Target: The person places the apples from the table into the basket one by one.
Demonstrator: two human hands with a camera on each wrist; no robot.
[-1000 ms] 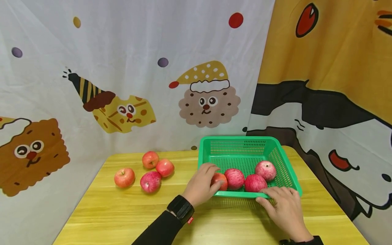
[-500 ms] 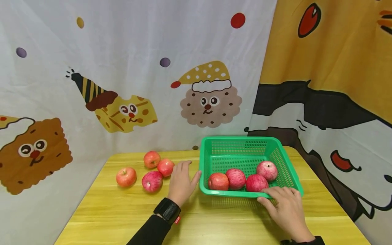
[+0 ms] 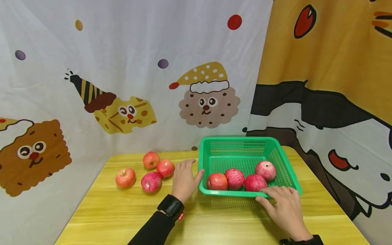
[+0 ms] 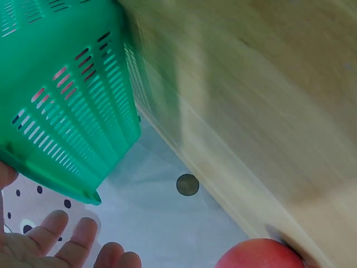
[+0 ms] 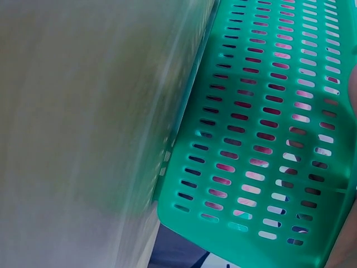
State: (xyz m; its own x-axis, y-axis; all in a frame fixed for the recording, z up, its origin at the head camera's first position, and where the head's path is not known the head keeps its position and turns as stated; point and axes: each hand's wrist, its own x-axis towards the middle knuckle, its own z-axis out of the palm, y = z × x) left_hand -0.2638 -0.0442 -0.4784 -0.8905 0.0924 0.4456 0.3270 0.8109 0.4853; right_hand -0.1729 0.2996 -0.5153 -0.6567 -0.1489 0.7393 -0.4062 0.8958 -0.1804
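A green plastic basket point(image 3: 232, 193) stands on the table, with several red apples along its near side, among them a red one point(image 3: 217, 181) at the left end and a pale pink one point(image 3: 265, 170) at the right. My left hand point(image 3: 185, 182) is just outside the basket's left wall, its fingers extended and holding nothing. In the left wrist view its thumb lies at the basket rim point(image 4: 50, 181) and its fingers point(image 4: 81, 237) are spread. My right hand point(image 3: 284, 209) holds the front rim near the right corner, fingers over it and thumb outside.
Several loose apples lie left of my left hand, including a round red one point(image 3: 165, 168), a dark pink one point(image 3: 151, 182) and one apart at the far left point(image 3: 125, 178). Behind the wooden table point(image 3: 122, 217) hangs a cartoon-printed curtain point(image 3: 165, 102).
My left hand has let go of the leftmost apple in the basket and moved left, out over the basket's side wall. My right hand has stayed on the front rim.
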